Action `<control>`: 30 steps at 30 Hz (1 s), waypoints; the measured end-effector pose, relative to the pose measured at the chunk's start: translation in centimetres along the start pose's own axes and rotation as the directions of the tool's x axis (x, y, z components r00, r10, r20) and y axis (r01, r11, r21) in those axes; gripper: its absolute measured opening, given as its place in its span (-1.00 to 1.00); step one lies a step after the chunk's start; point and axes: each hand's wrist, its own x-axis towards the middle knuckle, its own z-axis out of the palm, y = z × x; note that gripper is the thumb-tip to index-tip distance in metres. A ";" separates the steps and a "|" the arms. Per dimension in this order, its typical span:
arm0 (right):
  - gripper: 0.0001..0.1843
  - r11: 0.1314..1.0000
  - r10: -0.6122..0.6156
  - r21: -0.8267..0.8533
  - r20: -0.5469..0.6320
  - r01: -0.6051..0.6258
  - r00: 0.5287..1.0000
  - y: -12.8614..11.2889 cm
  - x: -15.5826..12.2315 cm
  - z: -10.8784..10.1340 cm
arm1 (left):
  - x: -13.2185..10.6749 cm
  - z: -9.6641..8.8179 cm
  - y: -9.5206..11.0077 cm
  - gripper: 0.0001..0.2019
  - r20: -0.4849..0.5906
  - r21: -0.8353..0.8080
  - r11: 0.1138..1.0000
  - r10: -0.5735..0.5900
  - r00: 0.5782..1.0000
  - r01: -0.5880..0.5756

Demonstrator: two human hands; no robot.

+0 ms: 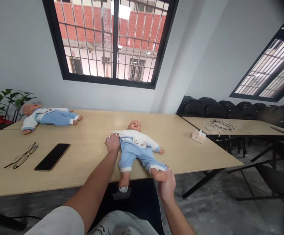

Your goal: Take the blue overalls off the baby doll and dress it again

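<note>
A baby doll (135, 148) in a white top and light blue trousers lies on its back at the front edge of the wooden table (88, 156), legs hanging over the edge. My left hand (113, 143) rests on the doll's side by its arm, fingers curled against the cloth. My right hand (166, 184) is closed round the doll's bare foot below the table edge.
A second doll (49, 117) lies at the table's far left beside a potted plant (6, 104). Glasses (24, 156) and a black phone (52, 156) lie on the left. Another table (237, 128) with cables and a tissue box (198, 135) stands right, black chairs (215, 109) behind.
</note>
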 end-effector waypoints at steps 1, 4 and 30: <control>-0.38 0.997 0.029 0.071 -0.040 -0.026 0.999 -0.6 0.7 -0.2 | 0.0 0.0 0.1 -0.57 0.000 0.005 1.000 -0.001 1.000 0.001; -0.45 0.993 -0.068 0.105 0.052 0.062 0.996 -3.2 1.9 -1.1 | 0.2 0.1 0.3 -0.54 0.009 0.022 1.000 -0.011 1.000 0.011; -0.51 0.719 -0.595 -0.091 0.431 0.689 0.679 -15.1 -3.1 -12.0 | 2.4 0.5 0.6 -0.50 0.057 0.030 0.999 -0.044 0.997 0.042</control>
